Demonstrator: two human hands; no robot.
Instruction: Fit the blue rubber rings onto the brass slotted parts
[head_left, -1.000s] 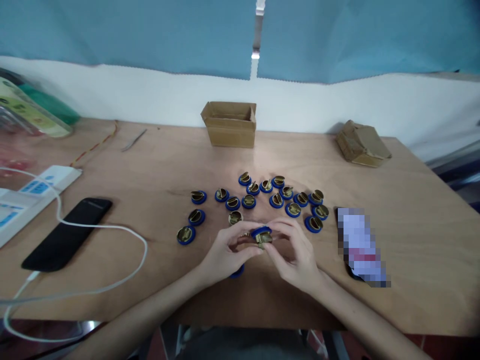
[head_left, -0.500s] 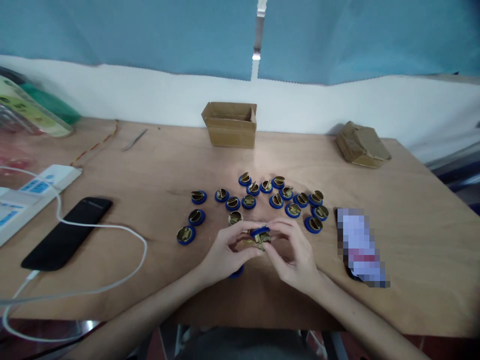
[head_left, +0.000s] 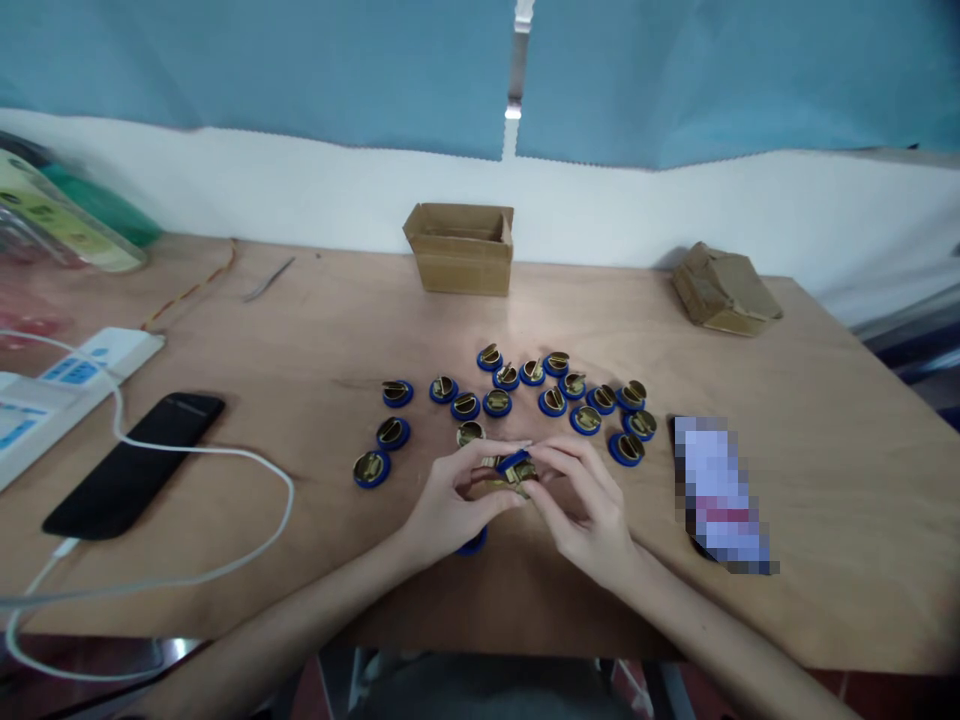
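Between the fingertips of both hands is a blue-rimmed round piece with a brass-coloured metal back (head_left: 516, 466), lifted off the table and tilted. My left hand (head_left: 457, 505) pinches it from the left, thumb below and fingers above. From the right, my right hand (head_left: 589, 500) grips it with thumb and fingers. Several like pieces lie beyond the hands, metal side up, such as a blue-rimmed piece (head_left: 497, 403) and another at the left (head_left: 372, 468). One more blue piece (head_left: 472, 541) is partly hidden beneath my left hand.
An open cardboard box (head_left: 465, 265) stands at the back by the wall, and a crumpled carton (head_left: 726, 290) at the back right. On the right lies a phone (head_left: 724, 500) with a blurred screen. A black phone (head_left: 135, 465), white cable (head_left: 289, 500) and power strip (head_left: 112, 350) occupy the left.
The held piece has turned slightly and shifted a little left between the fingertips. Both hands stay in nearly the same place, and the pieces on the table have not moved.
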